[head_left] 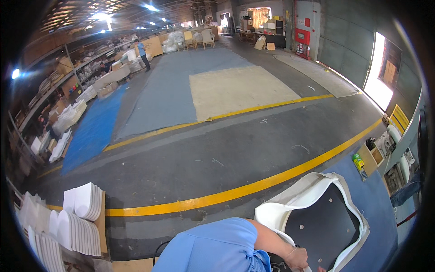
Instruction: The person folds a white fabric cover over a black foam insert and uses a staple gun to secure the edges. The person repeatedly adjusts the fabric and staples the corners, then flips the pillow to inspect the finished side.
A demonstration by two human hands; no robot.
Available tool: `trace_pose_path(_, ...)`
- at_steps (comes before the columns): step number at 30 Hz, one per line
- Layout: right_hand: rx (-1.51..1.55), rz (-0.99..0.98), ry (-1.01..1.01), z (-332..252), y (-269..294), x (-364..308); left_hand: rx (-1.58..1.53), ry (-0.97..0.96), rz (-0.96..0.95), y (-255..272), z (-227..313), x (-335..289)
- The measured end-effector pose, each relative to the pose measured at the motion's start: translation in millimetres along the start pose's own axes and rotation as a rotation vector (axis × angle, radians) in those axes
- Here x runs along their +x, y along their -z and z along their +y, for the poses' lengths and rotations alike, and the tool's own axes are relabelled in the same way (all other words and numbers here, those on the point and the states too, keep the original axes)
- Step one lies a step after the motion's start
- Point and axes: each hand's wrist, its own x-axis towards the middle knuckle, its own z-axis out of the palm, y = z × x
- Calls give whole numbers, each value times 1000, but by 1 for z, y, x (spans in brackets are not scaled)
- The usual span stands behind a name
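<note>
My left arm, in a light blue sleeve, reaches across the bottom of the view. At its end my left hand (297, 258) is closed on the near edge of a padded seat panel (319, 224). The panel has a dark board with several round holes, a thick white foam border (274, 212) and greyish fabric (299, 194) around the outside. It lies face down on a blue-grey surface (374, 201). Of my right hand (321, 269) only a bit of the fingers shows at the bottom edge, beside the same panel edge; its grip is hidden.
Stacked white curved pieces (79, 229) stand at lower left beside a brown board. An open wooden box (371, 158) with a green-and-yellow pack lies at right. Yellow lines (181, 206) cross the dark floor. Beyond are a beige mat (240, 90), a blue sheet (97, 122) and a standing person (143, 55).
</note>
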Motion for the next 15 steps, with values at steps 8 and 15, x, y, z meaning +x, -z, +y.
trace_pose_path(8,-173,-367,182,40,-30,26,-51,56,404,-1,-2,8)
trace_pose_path(15,-113,-330,25,47,-67,18,-224,305,233,-5,5,-1)
